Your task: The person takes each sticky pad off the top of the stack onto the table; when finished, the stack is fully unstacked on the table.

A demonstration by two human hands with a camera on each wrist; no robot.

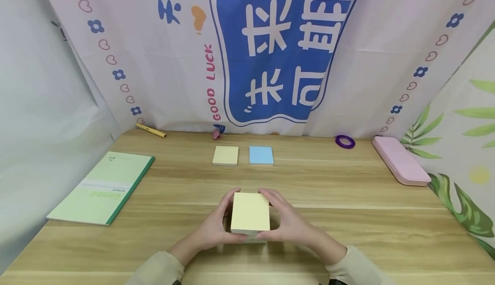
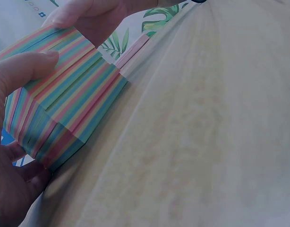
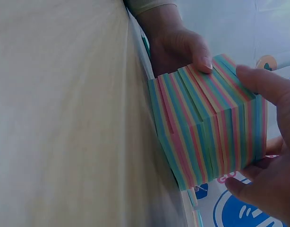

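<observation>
A tall stack of sticky note pads [image 1: 250, 211] stands at the near middle of the table, pale yellow on top. Its sides show pink, yellow, green and blue stripes in the wrist views, and the layers are slightly out of line. My left hand [image 1: 213, 229] grips the stack from the left, and my right hand [image 1: 291, 224] from the right. Both thumbs press its near side, while the other fingers reach round toward the far side. In the right wrist view the striped block [image 3: 211, 127] is close against the tabletop at its lowest layer.
Farther back lie a yellow sticky pad [image 1: 225, 155] and a blue one [image 1: 261, 155]. A pink binder clip [image 1: 217, 134], yellow pen [image 1: 151, 130] and purple tape roll [image 1: 345, 142] line the back edge. A green notebook [image 1: 102, 188] lies left; a pink case [image 1: 401, 160] lies right.
</observation>
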